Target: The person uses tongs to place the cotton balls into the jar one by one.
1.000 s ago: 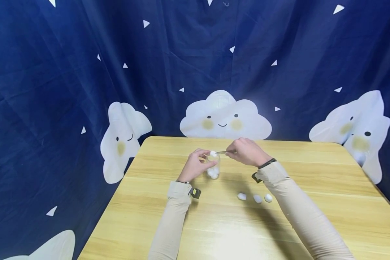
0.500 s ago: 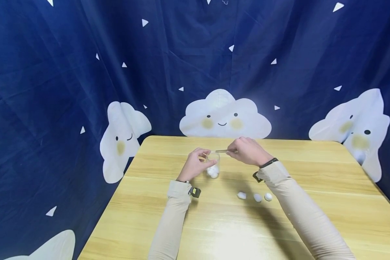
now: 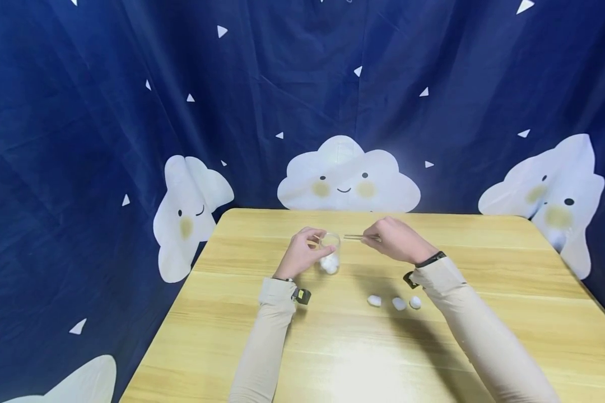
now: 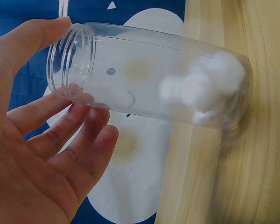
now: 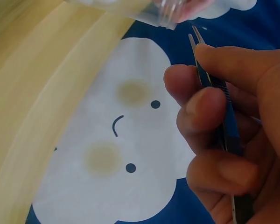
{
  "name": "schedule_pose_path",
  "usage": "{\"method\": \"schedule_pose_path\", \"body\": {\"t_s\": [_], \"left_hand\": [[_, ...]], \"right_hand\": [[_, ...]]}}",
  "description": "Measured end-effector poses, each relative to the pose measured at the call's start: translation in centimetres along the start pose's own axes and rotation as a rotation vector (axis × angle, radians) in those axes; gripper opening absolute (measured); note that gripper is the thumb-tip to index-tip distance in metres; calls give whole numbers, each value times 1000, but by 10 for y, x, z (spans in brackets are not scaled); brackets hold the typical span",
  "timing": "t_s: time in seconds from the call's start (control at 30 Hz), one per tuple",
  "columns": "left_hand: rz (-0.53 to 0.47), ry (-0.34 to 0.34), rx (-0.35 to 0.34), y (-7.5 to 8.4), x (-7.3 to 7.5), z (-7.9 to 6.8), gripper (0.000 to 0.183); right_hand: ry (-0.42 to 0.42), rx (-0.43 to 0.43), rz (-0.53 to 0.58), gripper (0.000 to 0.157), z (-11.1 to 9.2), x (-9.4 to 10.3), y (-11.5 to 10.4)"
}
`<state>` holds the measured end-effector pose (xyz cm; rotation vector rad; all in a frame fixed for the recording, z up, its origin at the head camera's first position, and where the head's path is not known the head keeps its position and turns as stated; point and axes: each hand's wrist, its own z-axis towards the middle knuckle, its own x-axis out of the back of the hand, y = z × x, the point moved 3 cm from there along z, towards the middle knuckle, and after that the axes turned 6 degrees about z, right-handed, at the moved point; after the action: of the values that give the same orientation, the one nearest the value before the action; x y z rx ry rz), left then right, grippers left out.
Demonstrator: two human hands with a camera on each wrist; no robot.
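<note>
My left hand (image 3: 302,254) grips a clear plastic jar (image 4: 135,70) by its threaded neck, thumb on one side and fingertips on the other. The jar stands upright on the table, its mouth uncovered. Several white cotton balls (image 4: 207,86) lie at its bottom. In my right hand (image 3: 395,239) a pair of metal tweezers (image 3: 354,237) is pinched between thumb and fingers. Their tips point left toward the jar's mouth, a short gap to its right. The right wrist view shows the tips slightly apart with nothing between them.
Three white cotton balls lie in a row on the wooden table (image 3: 222,347): a left one (image 3: 375,300), a middle one (image 3: 399,303) and a right one (image 3: 415,302). Behind the table hangs a blue curtain (image 3: 262,106) with clouds and triangles.
The cotton ball held by the tweezers at the jar's mouth has dropped inside. My right hand has drawn back to the right with the tweezers. The left hand stays on the jar.
</note>
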<state>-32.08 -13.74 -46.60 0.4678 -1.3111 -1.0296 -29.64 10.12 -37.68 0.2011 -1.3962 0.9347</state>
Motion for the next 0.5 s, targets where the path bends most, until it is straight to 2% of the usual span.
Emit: {"method": "schedule_pose_path", "body": {"t_s": [0.27,0.5], "left_hand": [[-1,7,-10,-1,-1,1,55],[6,5,-8,0,0,0,55]], "right_hand": [[-31,-58,71,46,-28,-6,9],[-49,-104,97,39,-51,-13,15]]}}
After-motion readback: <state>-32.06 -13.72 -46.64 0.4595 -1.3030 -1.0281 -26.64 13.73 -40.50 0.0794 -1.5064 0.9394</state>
